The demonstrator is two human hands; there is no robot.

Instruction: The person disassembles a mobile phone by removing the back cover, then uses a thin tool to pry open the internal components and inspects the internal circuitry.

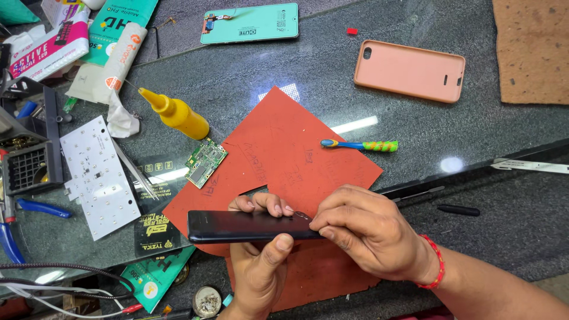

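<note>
My left hand (259, 261) grips a black phone (237, 226) on edge, thumb on its near side and fingers curled over the far side. At the phone's right end my right hand (361, 231), with a red thread on the wrist, pinches a small thin metal piece (301, 216) against the phone's top edge. Both hands hover over a torn red rubber mat (284, 154). A small green circuit board (205, 163) lies at the mat's left edge, beside a yellow squeeze bottle (176, 114). A blue and green toothbrush (359, 145) rests on the mat's right side.
A peach phone case (409, 70) and a teal phone screen part (249, 24) lie farther back on the dark glass counter (332, 77). At left are a white LED panel (98, 169), tweezers (131, 168), blue-handled pliers (37, 207), boxes and wires. A black pen (458, 210) lies right.
</note>
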